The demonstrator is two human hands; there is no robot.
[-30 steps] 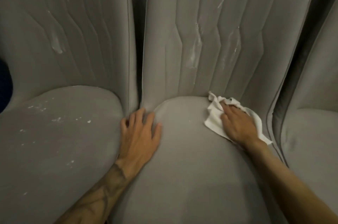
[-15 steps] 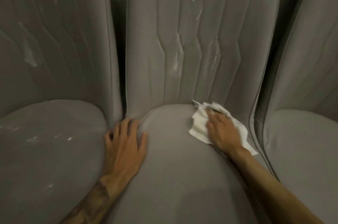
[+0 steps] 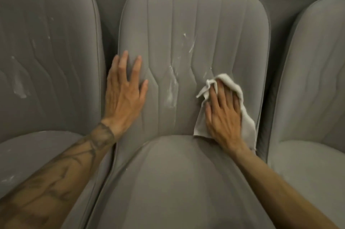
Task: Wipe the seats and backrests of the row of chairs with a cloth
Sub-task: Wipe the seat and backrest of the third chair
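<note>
Wiping the middle backrest [image 3: 186,13]: right hand [image 3: 222,114] flat on the cloth [image 3: 247,126] at four o'clock, left hand [image 3: 125,90] spread at nine; streaks [image 3: 172,88] and left chair [image 3: 46,51] look unwiped.

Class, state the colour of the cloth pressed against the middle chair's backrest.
White cloth, seen best in the head view.

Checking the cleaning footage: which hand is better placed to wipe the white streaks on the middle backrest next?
Right. The right hand presses the cloth flat on the middle backrest, beside the white streaks. The left hand rests bare on its left side.
</note>
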